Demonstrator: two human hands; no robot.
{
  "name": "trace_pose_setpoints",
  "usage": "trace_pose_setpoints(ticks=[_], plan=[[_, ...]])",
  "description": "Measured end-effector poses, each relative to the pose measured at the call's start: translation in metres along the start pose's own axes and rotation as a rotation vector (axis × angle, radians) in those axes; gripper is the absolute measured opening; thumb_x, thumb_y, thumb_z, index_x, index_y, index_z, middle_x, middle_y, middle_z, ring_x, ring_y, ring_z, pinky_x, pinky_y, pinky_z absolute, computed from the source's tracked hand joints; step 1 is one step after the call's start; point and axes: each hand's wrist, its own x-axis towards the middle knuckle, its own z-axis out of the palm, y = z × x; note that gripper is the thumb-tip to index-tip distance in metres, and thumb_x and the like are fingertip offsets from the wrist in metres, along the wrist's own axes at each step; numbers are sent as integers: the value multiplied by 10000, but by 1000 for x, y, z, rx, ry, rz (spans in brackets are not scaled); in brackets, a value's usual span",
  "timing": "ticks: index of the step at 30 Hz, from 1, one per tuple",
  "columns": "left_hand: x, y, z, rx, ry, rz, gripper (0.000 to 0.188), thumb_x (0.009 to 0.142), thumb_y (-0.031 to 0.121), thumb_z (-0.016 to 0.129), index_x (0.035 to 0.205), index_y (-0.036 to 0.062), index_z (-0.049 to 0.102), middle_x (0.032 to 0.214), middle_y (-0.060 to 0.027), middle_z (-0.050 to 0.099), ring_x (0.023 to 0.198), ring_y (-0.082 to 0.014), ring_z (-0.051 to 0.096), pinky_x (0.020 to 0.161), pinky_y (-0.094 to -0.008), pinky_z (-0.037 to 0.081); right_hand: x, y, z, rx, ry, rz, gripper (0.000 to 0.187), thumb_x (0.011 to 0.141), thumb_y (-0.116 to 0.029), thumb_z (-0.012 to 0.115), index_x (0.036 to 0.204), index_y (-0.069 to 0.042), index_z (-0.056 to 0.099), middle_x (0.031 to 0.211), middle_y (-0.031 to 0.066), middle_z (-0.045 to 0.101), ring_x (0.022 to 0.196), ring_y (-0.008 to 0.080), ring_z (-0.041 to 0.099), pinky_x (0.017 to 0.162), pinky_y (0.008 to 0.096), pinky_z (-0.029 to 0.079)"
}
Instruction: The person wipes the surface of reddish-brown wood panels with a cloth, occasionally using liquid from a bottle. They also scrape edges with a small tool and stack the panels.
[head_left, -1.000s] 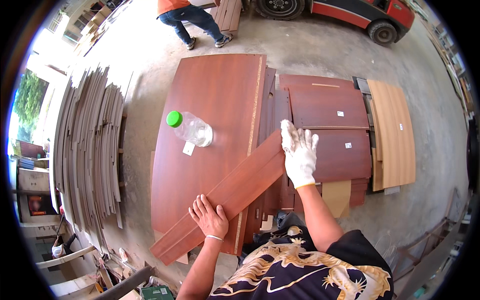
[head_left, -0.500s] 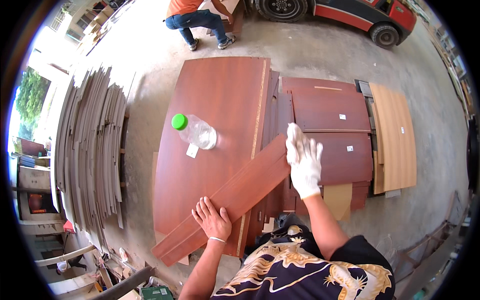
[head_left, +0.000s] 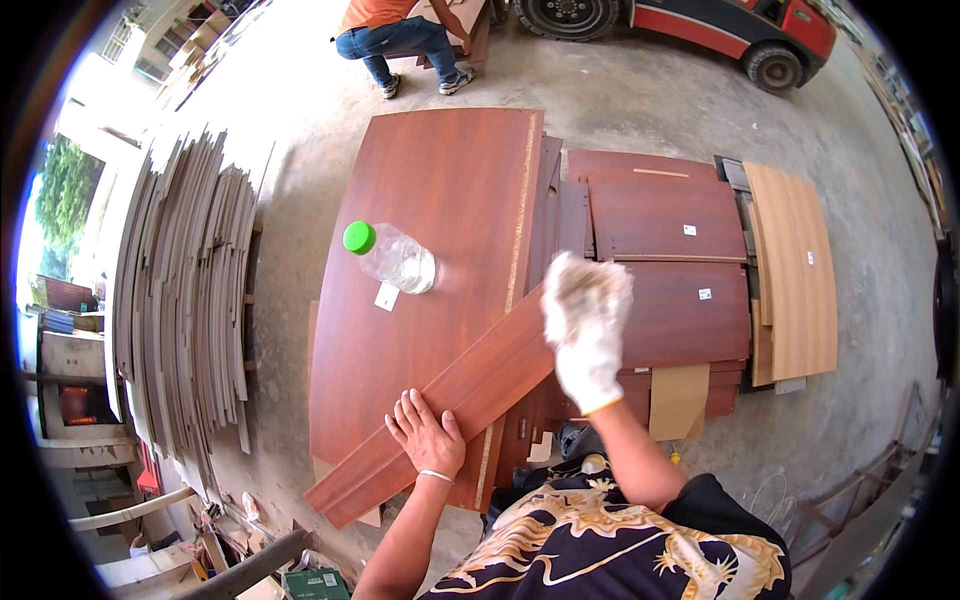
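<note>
A long, narrow reddish-brown wooden board [head_left: 490, 365] lies slantwise across a large panel [head_left: 430, 190] of the same colour. My bare left hand [head_left: 427, 433] rests flat on its nearer left part, fingers spread, a pale band at the wrist. At the board's far right end is my right hand [head_left: 590, 320] in a white work glove, its knuckle area soiled brown. Motion smears its fingers, so their shape does not show, and the glove hides that end of the board. A clear plastic bottle [head_left: 398, 260] with a green cap lies on the large panel beside a small white label [head_left: 386, 296].
Stacked red-brown panels [head_left: 665, 310] and light wood boards [head_left: 797, 270] lie to the right. A tall pile of grey strips [head_left: 180, 300] stands left. Beyond, a person [head_left: 400, 45] in orange crouches near a red forklift [head_left: 700, 30]. A green box [head_left: 315, 583] sits at lower left.
My right hand has moved left and slightly nearer me, from fingers outstretched at the board's end to a blurred, turned pose over it. My left hand and the board stay in place.
</note>
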Motion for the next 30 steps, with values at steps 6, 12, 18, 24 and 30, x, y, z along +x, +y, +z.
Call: trace_pose_setpoints(ticks=[6,12,18,24,30], plan=[[5,3,2,-12,-6,25,717,994,331,504,1554,-85,335,1578,-270,390,1506,-445,301,1277,-599,114,-79,-48,74,1738,-258,681,358,1113,-385,469,1291,-116,624,1138,105,693,1043,212,697,878,420,607],[3,2,-1,-20,32,11,708,985,332,516,1541,-79,360,1575,-265,399,1498,-441,313,1278,-602,111,24,-37,-24,1744,136,570,271,1110,-280,501,1224,-90,659,1079,48,694,912,143,694,692,246,588],[3,-6,9,12,26,44,688,994,301,514,1551,-70,352,1570,-253,410,1497,-430,324,1277,-594,120,-69,-99,24,1141,-156,333,383,1070,-298,531,1379,-76,577,1243,116,667,1101,198,650,884,340,538],[2,1,3,-76,31,14,705,1019,344,505,1568,-68,346,1597,-249,398,1523,-418,300,1282,-599,108,19,15,-39,-72,-5,438,569,1029,-315,562,1534,-61,496,1408,183,641,1290,253,607,1075,435,489],[6,4,0,-131,15,2,729,1023,344,513,1592,-67,314,1647,-251,352,1558,-403,267,1294,-582,84,-52,-29,11,-446,-25,-341,531,979,-240,624,1499,-173,541,1516,112,561,1404,305,526,1215,524,361]])
